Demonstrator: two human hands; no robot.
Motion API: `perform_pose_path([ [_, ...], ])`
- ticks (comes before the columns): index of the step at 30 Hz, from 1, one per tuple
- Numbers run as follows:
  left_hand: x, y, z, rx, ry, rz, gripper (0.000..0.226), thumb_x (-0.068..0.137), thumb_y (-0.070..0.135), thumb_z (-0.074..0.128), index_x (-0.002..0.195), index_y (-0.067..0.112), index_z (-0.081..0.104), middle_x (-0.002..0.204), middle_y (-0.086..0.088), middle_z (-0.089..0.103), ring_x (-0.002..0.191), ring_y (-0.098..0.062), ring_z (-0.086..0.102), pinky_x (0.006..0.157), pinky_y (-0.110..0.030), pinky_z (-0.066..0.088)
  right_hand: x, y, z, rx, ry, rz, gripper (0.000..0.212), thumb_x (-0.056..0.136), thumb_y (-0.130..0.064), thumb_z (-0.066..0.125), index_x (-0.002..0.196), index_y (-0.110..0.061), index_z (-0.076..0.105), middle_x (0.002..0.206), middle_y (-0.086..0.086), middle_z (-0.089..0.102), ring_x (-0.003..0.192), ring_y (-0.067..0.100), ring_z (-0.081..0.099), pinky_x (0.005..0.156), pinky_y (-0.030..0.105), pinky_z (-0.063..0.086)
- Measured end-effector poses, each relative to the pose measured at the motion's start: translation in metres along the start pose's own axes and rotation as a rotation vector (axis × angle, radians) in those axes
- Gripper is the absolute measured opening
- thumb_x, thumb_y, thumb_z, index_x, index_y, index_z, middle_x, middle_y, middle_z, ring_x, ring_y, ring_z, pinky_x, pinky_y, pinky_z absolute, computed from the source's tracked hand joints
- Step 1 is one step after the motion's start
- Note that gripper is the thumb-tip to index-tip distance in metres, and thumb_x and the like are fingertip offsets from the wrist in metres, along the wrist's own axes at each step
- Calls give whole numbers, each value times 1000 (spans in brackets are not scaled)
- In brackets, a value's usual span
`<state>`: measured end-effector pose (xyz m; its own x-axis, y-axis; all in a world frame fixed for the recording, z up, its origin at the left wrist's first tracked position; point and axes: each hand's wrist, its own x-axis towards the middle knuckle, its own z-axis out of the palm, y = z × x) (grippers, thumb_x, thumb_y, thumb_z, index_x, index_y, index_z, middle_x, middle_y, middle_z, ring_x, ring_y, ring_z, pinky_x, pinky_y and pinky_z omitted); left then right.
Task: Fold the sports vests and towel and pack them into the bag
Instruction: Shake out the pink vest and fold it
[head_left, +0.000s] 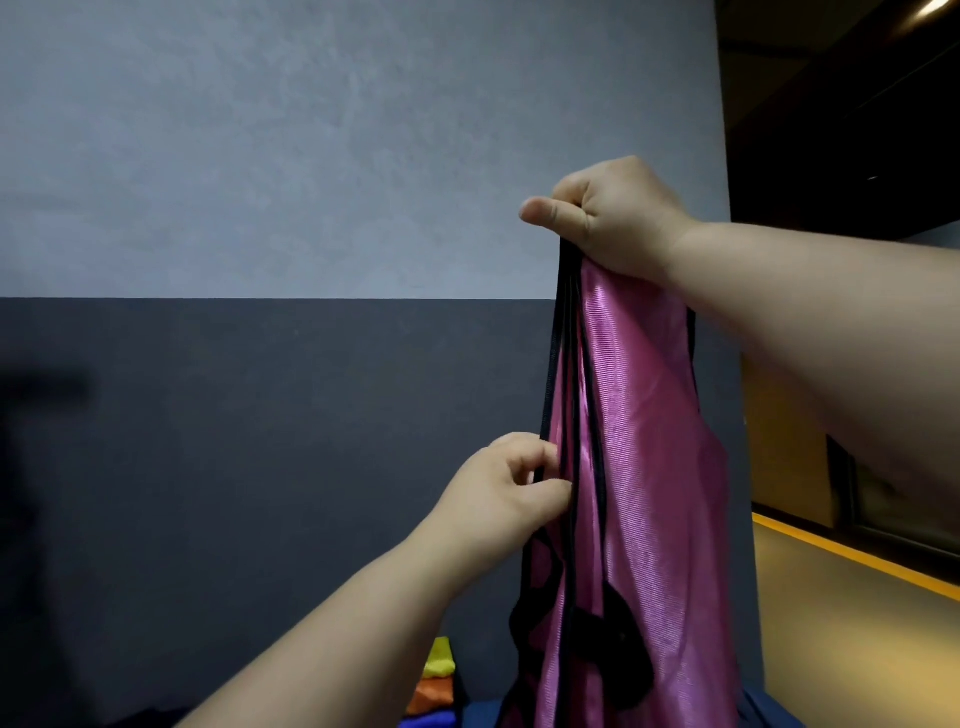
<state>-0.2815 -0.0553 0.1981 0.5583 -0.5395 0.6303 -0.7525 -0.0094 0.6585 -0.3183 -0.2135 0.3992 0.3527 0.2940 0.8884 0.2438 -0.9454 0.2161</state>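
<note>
Head view. A pink vest with black trim hangs in the air at centre right, in front of a 2-tone grey wall, held by 2 bare hands.

The right hand is uppermost. Its fingers are curled tightly round the gathered top of the garment, the thumb lying across the front, so that the cloth drops from this fist in long vertical folds.

The left hand is lower, at the vest's left edge. Its fingers are bent, and thumb and forefinger pinch the black-trimmed border; the other fingers are loosely curled behind.

The lower part of the vest, with looping black-edged openings, reaches the bottom edge of the frame.

Just left of the hanging hem, near the bottom edge, lie a yellow cloth, an orange cloth below it and a blue cloth lowest; how they are stacked cannot be told.

At far right a yellowish floor shows.
</note>
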Motion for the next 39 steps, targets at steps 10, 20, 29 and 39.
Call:
perform_pose_path([
  [10, -9, -16, -9, 111, 40, -62, 47, 84, 3, 53, 104, 44, 65, 99, -8, 71, 93, -38, 64, 85, -54, 53, -2, 6, 3, -61, -77, 9, 65, 88, -67, 43, 62, -8, 43, 56, 4, 40, 65, 28, 44, 65, 41, 40],
  [20, -24, -28, -34, 233, -46, 73, 59, 84, -18, 43, 90, 35, 68, 89, 25, 61, 81, 2, 57, 69, -10, 40, -6, 9, 7, -123, -114, 70, 67, 88, -69, 43, 65, -7, 47, 60, 7, 45, 69, 30, 48, 61, 38, 36],
  [29, -24, -21, 0, 299, 122, -4, 56, 53, 82, 61, 78, 32, 60, 89, 14, 58, 75, -5, 56, 67, -25, 48, 3, -12, 13, -248, -136, 107, 68, 90, -71, 37, 62, -10, 42, 62, 6, 45, 67, 29, 44, 50, 34, 24],
  [39, -24, -16, 23, 568, 223, -58, 40, 77, 65, 59, 85, 30, 42, 93, 15, 44, 76, -5, 50, 62, -24, 37, 5, -14, 11, -328, -176, 199, 69, 89, -72, 37, 62, -9, 42, 65, 7, 45, 59, 24, 41, 48, 33, 23],
])
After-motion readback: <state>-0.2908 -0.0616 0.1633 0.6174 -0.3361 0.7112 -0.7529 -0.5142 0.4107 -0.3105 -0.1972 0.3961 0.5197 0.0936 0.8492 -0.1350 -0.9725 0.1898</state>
